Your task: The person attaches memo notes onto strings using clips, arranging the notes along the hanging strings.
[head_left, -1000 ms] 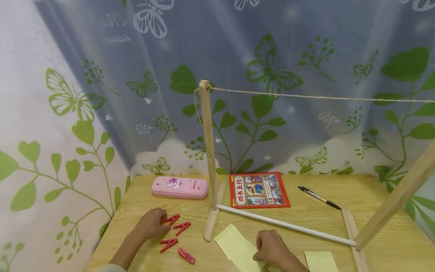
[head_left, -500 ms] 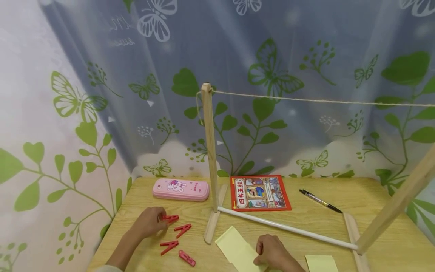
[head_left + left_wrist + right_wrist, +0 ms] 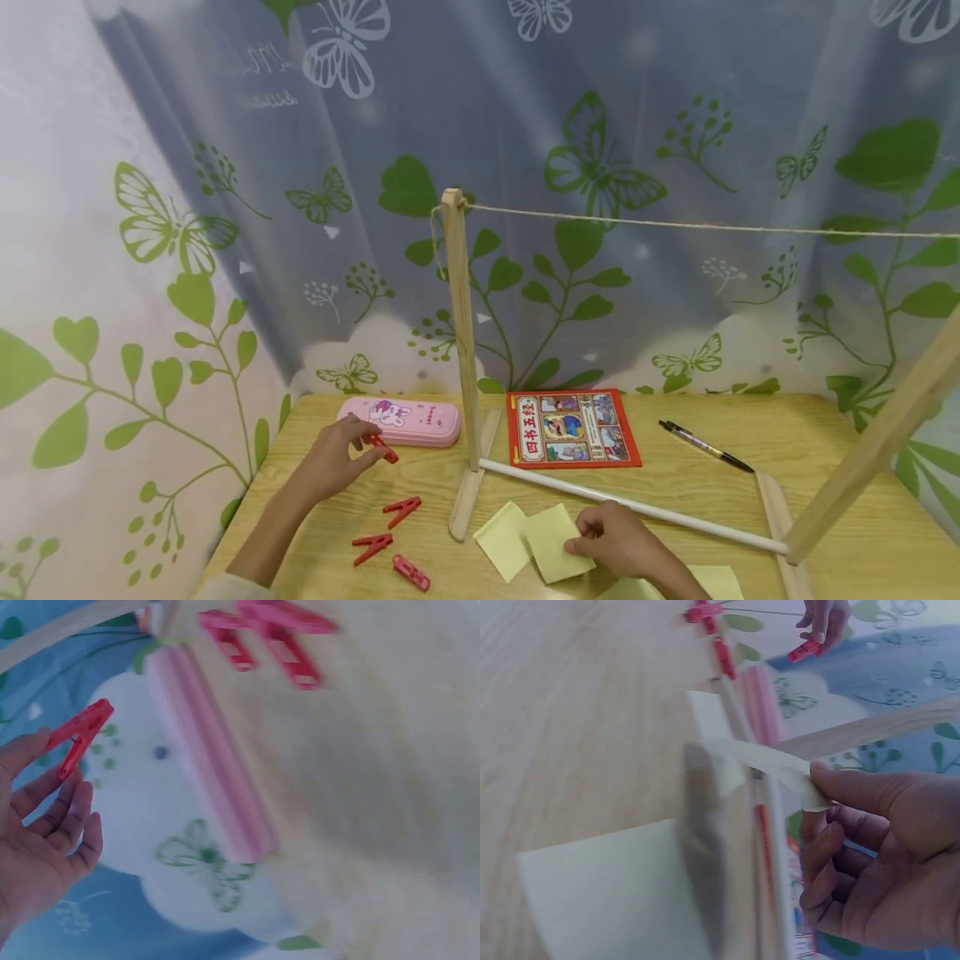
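My left hand (image 3: 336, 457) pinches a red clothespin (image 3: 81, 729) between thumb and fingers, held in front of the pink pencil case (image 3: 420, 423). Nearer the table's front lie a red clothespin (image 3: 402, 508), a second red clothespin (image 3: 372, 547) and a pinkish clothespin (image 3: 411, 573). My right hand (image 3: 621, 537) holds a yellow paper note (image 3: 553, 550) by its edge; the right wrist view shows the paper note (image 3: 772, 763) bending between thumb and fingers. Another yellow note (image 3: 501, 543) lies to its left. More yellow paper (image 3: 716, 581) is partly hidden behind my right forearm.
A wooden post (image 3: 462, 333) on a foot and a slanting right post (image 3: 873, 442) carry a string (image 3: 675, 225). A white rod (image 3: 675, 519) joins them low down. Behind the rod lie a red book (image 3: 576, 427) and a pen (image 3: 705, 446). Patterned curtain borders the table.
My left hand has picked the farthest red clothespin off the table and moved up towards the pencil case. The right hand has lifted one yellow note, which now shows apart from the left one.
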Action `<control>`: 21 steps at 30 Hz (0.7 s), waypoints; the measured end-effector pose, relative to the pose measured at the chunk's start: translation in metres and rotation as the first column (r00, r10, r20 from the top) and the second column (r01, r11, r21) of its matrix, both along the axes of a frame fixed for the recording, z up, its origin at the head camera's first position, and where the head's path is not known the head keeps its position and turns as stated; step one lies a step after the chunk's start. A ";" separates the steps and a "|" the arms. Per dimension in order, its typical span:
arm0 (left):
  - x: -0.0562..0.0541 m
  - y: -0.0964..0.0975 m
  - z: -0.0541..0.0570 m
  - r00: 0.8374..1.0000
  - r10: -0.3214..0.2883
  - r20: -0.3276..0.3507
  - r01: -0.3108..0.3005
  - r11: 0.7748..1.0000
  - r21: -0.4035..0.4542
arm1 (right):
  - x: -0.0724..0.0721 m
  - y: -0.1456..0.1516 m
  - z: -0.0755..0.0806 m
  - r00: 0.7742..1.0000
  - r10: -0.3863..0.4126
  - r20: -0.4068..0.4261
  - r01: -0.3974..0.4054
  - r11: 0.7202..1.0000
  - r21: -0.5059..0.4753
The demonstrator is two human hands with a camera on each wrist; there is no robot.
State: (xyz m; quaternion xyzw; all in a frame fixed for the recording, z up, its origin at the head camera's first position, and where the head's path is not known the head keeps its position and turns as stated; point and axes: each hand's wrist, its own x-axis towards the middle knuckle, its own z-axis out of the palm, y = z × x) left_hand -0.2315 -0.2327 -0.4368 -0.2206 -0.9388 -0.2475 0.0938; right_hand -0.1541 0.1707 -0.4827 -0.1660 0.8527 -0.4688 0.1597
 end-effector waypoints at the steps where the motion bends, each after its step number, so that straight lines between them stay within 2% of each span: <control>1: 0.000 0.002 0.005 1.000 -0.009 -0.012 0.009 1.000 0.016 | 0.000 0.000 0.005 1.000 -0.009 -0.028 0.010 1.000 0.006; 5: -0.001 0.011 0.030 1.000 0.003 0.004 -0.003 0.998 0.066 | 0.003 -0.004 0.027 0.992 -0.085 -0.091 0.085 0.996 -0.011; 8: -0.002 0.016 0.051 0.999 0.032 0.015 -0.033 0.995 0.098 | 0.007 -0.007 0.047 0.986 -0.148 -0.082 0.144 0.988 -0.058; 12: -0.003 0.022 0.081 0.998 0.055 -0.041 -0.048 0.988 0.149 | 0.007 -0.007 0.069 0.980 -0.186 -0.067 0.175 0.974 -0.141; 15: -0.005 0.030 0.103 0.990 0.038 -0.137 -0.010 0.980 0.200 | 0.002 -0.005 0.083 0.974 -0.200 -0.108 0.178 0.967 -0.180; 19: -0.007 0.045 0.133 0.963 -0.012 -0.270 0.089 0.957 0.276 | -0.007 -0.003 0.102 0.959 -0.223 -0.176 0.182 0.958 -0.220; 21: -0.006 0.054 0.149 0.951 -0.030 -0.306 0.132 0.939 0.318 | -0.012 -0.005 0.111 0.949 -0.236 -0.207 0.184 0.952 -0.244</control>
